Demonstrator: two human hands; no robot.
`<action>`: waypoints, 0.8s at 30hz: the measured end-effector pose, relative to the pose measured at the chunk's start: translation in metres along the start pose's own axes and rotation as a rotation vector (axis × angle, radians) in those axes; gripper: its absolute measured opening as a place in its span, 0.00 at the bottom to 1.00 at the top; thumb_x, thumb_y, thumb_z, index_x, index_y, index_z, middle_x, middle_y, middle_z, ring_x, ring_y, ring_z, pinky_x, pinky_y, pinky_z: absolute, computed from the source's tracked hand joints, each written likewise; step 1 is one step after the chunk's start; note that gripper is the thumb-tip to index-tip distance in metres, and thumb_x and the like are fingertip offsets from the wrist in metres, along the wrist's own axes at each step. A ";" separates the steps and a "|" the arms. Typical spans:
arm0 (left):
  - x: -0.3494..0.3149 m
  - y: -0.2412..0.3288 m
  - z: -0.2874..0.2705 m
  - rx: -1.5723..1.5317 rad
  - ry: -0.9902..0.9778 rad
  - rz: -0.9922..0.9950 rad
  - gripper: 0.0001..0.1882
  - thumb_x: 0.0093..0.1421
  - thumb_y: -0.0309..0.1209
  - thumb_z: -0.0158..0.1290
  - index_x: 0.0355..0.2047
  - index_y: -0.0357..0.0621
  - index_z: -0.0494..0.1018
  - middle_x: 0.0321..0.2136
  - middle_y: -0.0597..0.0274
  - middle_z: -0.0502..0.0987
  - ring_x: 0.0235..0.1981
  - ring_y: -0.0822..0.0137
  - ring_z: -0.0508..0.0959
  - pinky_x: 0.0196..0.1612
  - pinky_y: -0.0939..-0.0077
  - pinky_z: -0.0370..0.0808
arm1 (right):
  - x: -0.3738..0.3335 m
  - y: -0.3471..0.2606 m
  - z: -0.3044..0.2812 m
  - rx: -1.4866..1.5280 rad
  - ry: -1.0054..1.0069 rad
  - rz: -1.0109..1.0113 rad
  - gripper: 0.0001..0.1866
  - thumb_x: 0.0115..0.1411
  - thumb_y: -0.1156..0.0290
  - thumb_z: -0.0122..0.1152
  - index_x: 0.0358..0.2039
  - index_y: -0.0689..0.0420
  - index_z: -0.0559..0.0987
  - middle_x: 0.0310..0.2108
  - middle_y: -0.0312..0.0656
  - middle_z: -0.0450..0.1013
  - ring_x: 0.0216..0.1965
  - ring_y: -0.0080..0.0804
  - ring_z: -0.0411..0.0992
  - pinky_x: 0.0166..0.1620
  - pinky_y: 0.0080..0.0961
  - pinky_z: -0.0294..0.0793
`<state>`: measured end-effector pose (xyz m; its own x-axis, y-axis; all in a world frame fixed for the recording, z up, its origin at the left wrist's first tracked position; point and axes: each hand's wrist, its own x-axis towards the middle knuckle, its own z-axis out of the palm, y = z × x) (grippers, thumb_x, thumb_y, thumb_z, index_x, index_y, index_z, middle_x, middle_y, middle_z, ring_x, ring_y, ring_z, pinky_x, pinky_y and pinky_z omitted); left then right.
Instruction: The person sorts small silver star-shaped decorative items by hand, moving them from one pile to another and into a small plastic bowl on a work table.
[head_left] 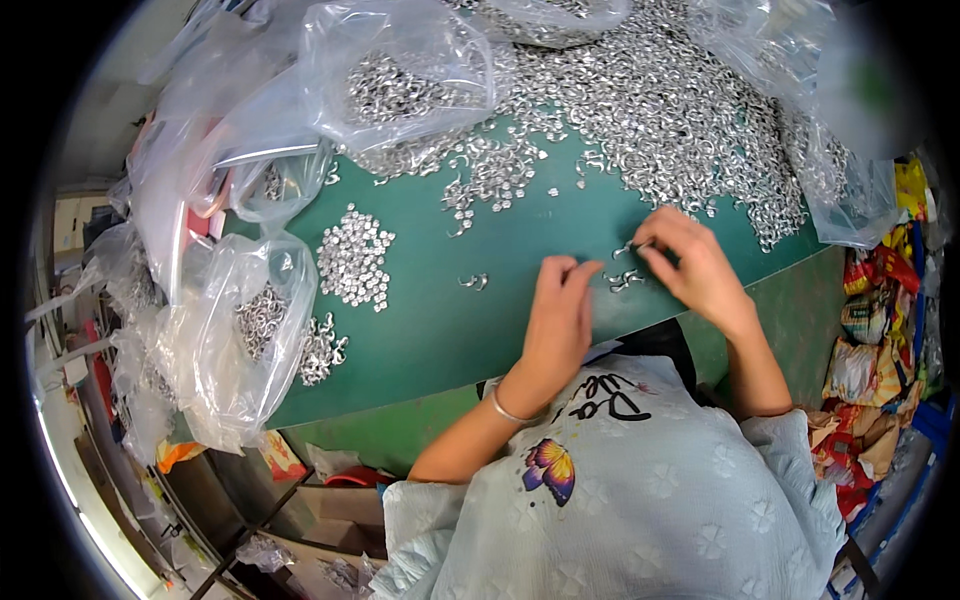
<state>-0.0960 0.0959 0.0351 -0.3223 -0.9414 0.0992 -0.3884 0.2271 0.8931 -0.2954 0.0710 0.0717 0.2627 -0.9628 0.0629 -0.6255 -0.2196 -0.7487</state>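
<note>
My right hand (692,265) is over the green tabletop near its front edge, thumb and forefinger pinching a small curved silver metal piece (622,250). Just below those fingertips a few similar metal pieces (627,280) lie on the table. My left hand (562,312), a bangle at its wrist, is closed beside them with thumb and forefinger together; whatever it may hold is too small to make out. Left of it lie a couple of loose curved pieces (474,282). Farther left, small round silver pieces (355,258) are spread in a flat cluster.
A large heap of silver metal pieces (650,110) covers the table's far side. Clear plastic bags (400,75) of such pieces stand at the back, and another bag (230,340) is at the left. A small pile (322,352) lies beside it. Colourful packets (870,330) are at the right.
</note>
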 end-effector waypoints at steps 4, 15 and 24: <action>-0.017 -0.020 -0.042 0.206 0.207 -0.056 0.19 0.54 0.17 0.54 0.48 0.39 0.71 0.41 0.52 0.67 0.43 0.54 0.69 0.47 0.65 0.68 | 0.024 -0.012 0.060 -0.160 -0.031 -0.198 0.07 0.50 0.78 0.60 0.31 0.58 0.74 0.31 0.45 0.69 0.37 0.47 0.71 0.37 0.39 0.73; -0.018 -0.033 -0.054 0.486 0.162 0.011 0.21 0.53 0.28 0.60 0.48 0.43 0.72 0.47 0.53 0.68 0.50 0.51 0.67 0.52 0.58 0.62 | 0.090 -0.031 0.065 -0.093 -0.195 -0.148 0.22 0.53 0.69 0.65 0.49 0.56 0.74 0.49 0.46 0.68 0.50 0.45 0.68 0.49 0.39 0.69; -0.015 -0.049 -0.068 0.471 0.222 0.068 0.12 0.56 0.23 0.56 0.41 0.37 0.72 0.51 0.48 0.67 0.57 0.44 0.64 0.57 0.52 0.63 | 0.092 -0.008 0.094 -0.422 -0.228 -0.436 0.26 0.54 0.63 0.65 0.54 0.49 0.73 0.59 0.43 0.62 0.66 0.51 0.52 0.66 0.52 0.51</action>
<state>-0.0135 0.0821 0.0193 -0.1899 -0.9391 0.2865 -0.7354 0.3294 0.5922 -0.1974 -0.0009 0.0219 0.6787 -0.7236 0.1259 -0.6488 -0.6709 -0.3591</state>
